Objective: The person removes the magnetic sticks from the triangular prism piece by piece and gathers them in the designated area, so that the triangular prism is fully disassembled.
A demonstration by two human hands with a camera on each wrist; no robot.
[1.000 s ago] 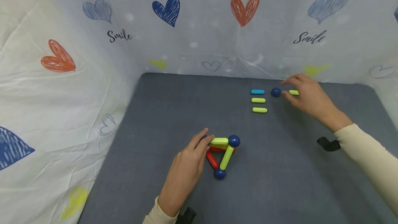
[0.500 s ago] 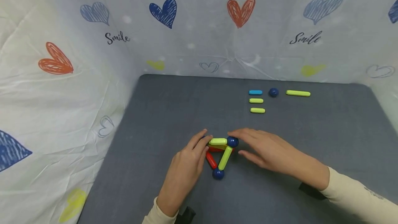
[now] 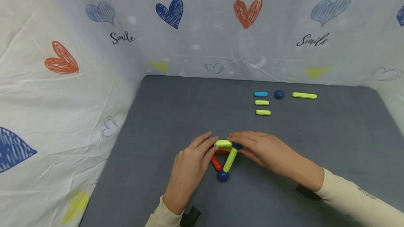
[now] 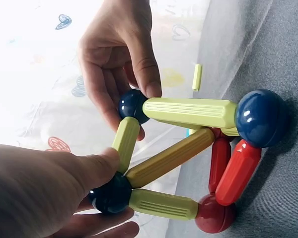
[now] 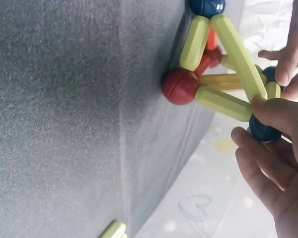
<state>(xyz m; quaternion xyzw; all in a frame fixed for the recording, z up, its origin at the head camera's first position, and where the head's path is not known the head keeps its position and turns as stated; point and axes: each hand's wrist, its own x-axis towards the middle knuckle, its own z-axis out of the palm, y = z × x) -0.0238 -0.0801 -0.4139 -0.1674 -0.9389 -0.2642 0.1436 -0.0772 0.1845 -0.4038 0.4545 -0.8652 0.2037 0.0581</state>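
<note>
A frame of magnetic sticks and balls stands on the grey table. My left hand [image 3: 189, 172] pinches the dark blue ball [image 4: 114, 193] at its upper left corner, thumb on the light green stick [image 4: 125, 146] there. At the upper right corner, my right hand [image 3: 271, 153] grips another dark blue ball [image 5: 264, 130] between thumb and fingers. A long light green stick [image 4: 188, 112] slopes down to a third blue ball [image 4: 260, 118] at the near corner. Red sticks [image 4: 238, 171], a red ball [image 5: 181, 87] and an ochre stick [image 4: 171, 156] make up other parts.
Toward the back right lie a short blue stick [image 3: 261, 94], a dark blue ball [image 3: 279, 94] and a longer light green stick [image 3: 304, 95]. Two short light green sticks [image 3: 262, 103] lie below the blue one. White cloth [image 3: 195, 27] printed with hearts borders the table [image 3: 176, 108].
My right hand has come from the loose pieces at the back right to the frame and now grips its upper right ball. The left hand keeps its place.
</note>
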